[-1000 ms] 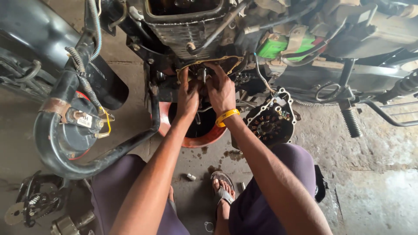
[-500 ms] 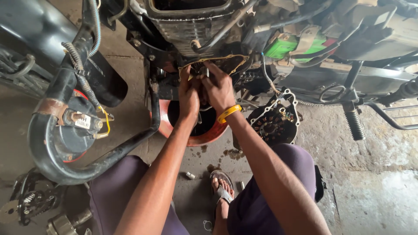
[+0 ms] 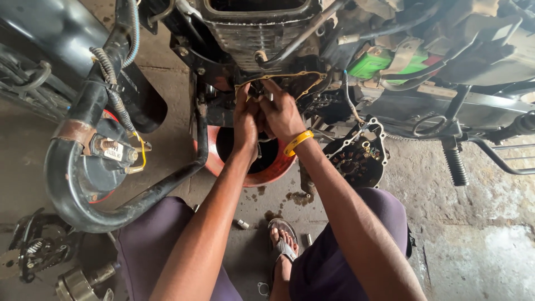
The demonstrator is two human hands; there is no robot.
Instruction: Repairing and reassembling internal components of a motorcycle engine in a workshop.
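1. Both hands work together inside the open side of a motorcycle engine (image 3: 262,33), at the far middle of the scene. The opening is ringed by a thin tan gasket (image 3: 301,75) on the crankcase face.

2. The left hand (image 3: 245,120) has its fingers curled in against parts inside the opening. What it grips, if anything, is hidden by the other hand, so I cannot tell whether it is closed on something.

3. The right hand (image 3: 281,114), with a yellow wristband (image 3: 297,142), presses close beside the left, its fingers bent into the same cavity. Its hold is also hidden.

4. Directly below the hands sits a red-orange drain pan (image 3: 223,164) on the floor, dark inside.

5. To the right of the pan leans the removed engine side cover (image 3: 356,156).

6. Small loose bolts (image 3: 242,224) lie on the oil-stained concrete near the sandalled foot (image 3: 284,237).

7. Handling, as a judgement: the inner parts look like stiff, oily metal and slippery to hold, best gripped firmly by solid edges. The gasket seems thin and easy to tear, so fingers should keep off it.
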